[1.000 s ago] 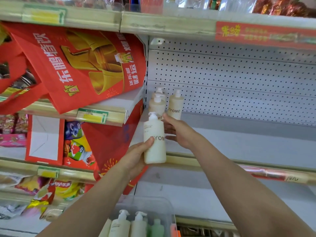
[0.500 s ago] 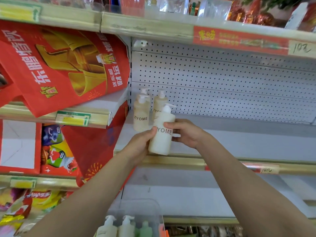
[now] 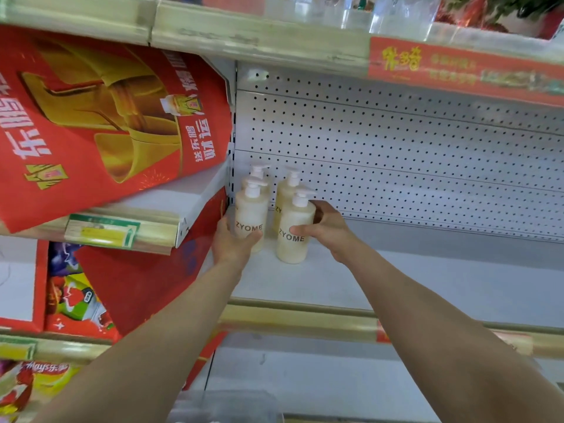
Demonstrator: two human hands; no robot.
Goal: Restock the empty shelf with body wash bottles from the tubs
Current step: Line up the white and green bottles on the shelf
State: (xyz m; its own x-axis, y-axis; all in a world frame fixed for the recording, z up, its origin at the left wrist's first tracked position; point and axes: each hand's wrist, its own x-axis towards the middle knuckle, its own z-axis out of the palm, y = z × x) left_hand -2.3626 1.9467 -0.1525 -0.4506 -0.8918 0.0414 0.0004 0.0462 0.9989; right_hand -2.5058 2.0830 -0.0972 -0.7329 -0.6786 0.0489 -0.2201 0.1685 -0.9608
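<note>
Left hand (image 3: 233, 244) curled round left bottle (image 3: 251, 215), right hand (image 3: 328, 232) clamped on right bottle (image 3: 292, 239), both stood on shelf (image 3: 396, 279). Placing step judged underway; next, release required, then reach to tub (image 3: 225, 406).

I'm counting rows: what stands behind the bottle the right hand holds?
One more pump bottle stands behind the held bottle, with the perforated back panel beyond. The held bottle covers most of its label and its base.
</note>
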